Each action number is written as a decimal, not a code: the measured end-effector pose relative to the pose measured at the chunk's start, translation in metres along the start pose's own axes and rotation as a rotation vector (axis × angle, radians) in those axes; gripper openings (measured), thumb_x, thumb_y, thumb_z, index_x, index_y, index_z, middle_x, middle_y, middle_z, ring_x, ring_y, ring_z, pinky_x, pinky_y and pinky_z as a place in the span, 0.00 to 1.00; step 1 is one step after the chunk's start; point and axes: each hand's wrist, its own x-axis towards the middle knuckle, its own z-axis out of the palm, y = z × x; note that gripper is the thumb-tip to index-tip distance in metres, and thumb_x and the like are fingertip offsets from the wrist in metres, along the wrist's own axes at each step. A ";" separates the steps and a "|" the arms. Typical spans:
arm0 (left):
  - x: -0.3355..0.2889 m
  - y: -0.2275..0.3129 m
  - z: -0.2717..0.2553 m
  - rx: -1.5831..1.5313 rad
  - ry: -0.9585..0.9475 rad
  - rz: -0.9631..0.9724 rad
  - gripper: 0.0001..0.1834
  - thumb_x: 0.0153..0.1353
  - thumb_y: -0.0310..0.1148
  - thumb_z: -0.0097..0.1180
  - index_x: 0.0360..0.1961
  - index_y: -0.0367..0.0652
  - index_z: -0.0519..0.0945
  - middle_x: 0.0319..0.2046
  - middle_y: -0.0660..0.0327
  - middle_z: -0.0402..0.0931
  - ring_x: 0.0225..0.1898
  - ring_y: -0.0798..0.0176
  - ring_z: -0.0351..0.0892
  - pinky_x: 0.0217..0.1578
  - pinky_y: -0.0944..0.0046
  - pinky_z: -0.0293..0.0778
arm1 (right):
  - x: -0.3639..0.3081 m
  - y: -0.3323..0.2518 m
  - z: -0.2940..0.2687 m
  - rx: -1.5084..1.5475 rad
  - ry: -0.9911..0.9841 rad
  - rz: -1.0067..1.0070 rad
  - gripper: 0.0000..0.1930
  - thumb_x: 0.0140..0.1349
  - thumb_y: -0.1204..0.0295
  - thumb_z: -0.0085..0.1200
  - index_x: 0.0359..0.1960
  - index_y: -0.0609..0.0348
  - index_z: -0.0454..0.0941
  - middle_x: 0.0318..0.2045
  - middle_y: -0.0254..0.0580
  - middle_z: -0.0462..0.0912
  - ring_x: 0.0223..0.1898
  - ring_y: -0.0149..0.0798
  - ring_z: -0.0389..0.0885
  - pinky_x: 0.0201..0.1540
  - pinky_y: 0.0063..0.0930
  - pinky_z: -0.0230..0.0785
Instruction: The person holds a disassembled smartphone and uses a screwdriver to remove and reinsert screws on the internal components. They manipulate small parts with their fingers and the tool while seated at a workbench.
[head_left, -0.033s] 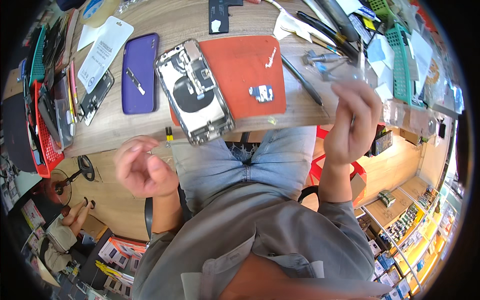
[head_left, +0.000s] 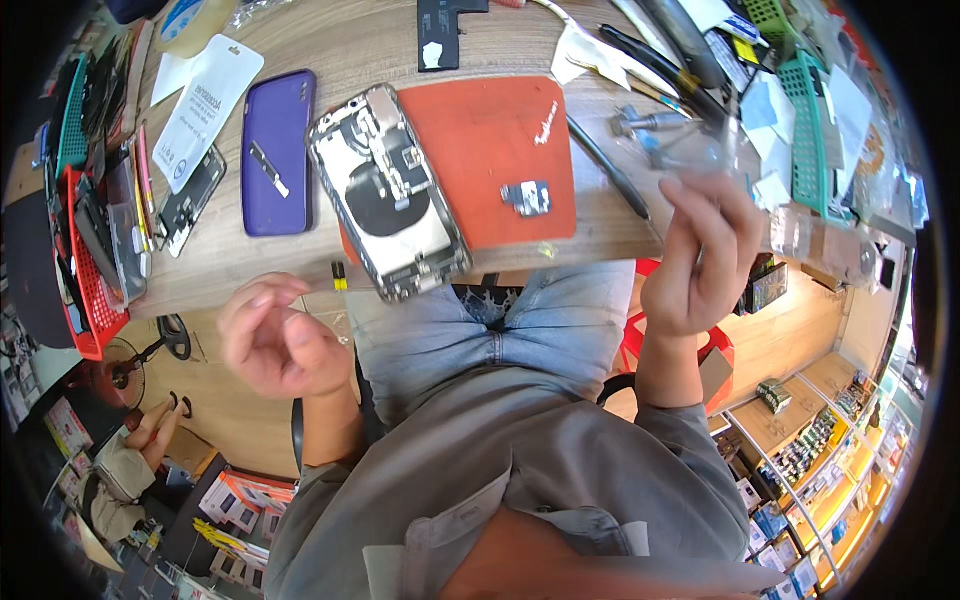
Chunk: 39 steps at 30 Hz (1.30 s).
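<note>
A gutted phone point(head_left: 390, 205) on a red mat point(head_left: 480, 130), a bare hand to either side

I am looking down at a wooden bench point(head_left: 340, 40); take the phone as the centre of a clock, with the seated person at six. The phone lies at a slant, its insides bared, its far end pointing between eleven and twelve. Most of it rests on the mat, which stretches out toward three; its near end shows past the bench's edge.

The left hand point(head_left: 285, 340) is at seven, in front of the bench and apart from the phone. Its fingers curl loosely, the thumb standing away from them. Just beside it, on the edge, are small black-and-yellow bits point(head_left: 340, 277).

The right hand point(head_left: 700, 250) is well out between three and four, slightly blurred. Its fingers are half bent and loosely parted, near the tip of a slim black tool point(head_left: 610, 170).

At three, on the mat, sits a small blue-and-white part point(head_left: 530, 198). Between twelve and one is a black battery point(head_left: 438, 35). Toward ten lies a purple case point(head_left: 285, 115) with a thin strip point(head_left: 268, 168) in it; beyond, a white packet point(head_left: 212, 110) overlaps a dark panel point(head_left: 195, 205) at nine. A green basket point(head_left: 803, 130) stands far off, near three.
</note>
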 end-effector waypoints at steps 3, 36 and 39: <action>0.025 -0.010 0.001 0.127 -0.070 0.043 0.14 0.72 0.29 0.51 0.55 0.34 0.72 0.40 0.49 0.73 0.34 0.56 0.73 0.36 0.53 0.78 | -0.007 -0.001 0.007 -0.043 -0.010 0.000 0.19 0.53 0.90 0.60 0.45 0.58 0.89 0.45 0.44 0.79 0.37 0.40 0.76 0.40 0.30 0.67; 0.033 -0.026 0.011 0.315 -0.176 0.084 0.14 0.70 0.28 0.54 0.53 0.32 0.74 0.44 0.47 0.78 0.45 0.50 0.79 0.50 0.51 0.78 | -0.010 0.005 0.016 -0.162 -0.015 -0.108 0.23 0.46 0.87 0.60 0.44 0.54 0.92 0.45 0.41 0.70 0.32 0.37 0.70 0.36 0.32 0.62; 0.036 -0.024 0.020 0.243 -0.085 0.047 0.15 0.64 0.18 0.57 0.52 0.32 0.77 0.43 0.50 0.78 0.43 0.52 0.78 0.49 0.55 0.76 | -0.008 0.000 0.023 -0.121 0.057 -0.061 0.17 0.58 0.91 0.59 0.44 0.62 0.90 0.48 0.44 0.71 0.45 0.41 0.74 0.47 0.32 0.71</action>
